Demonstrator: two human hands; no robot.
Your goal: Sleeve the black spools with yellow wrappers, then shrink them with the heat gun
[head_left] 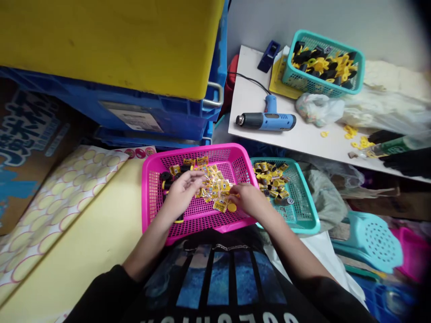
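- Head view, yellow printed pieces: small and flat-looking, with dark print and shiny, film-like glints; they lie in a loose, overlapping heap around the middle of the pink basket, between the two hands. The print is too small to read.
- Head view, left hand: over the basket's left half, at the heap's edge, thumb and fingers bent and close together. Whether they pinch a piece, I cannot tell.
- Head view, right hand: at the heap's right side, fingers curled inward near a round yellow disc; their tips are partly hidden, so I cannot tell whether they grip anything.
- Head view, pink basket: perforated, holding the heap plus black cylindrical parts toward its left end.
- Head view, lower teal basket: just right of the pink one, with yellow-and-black pieces gathered mostly toward its far left part.
- Head view, upper teal basket: on the white table, filled with mixed yellow and black parts, beyond a blue heat gun.
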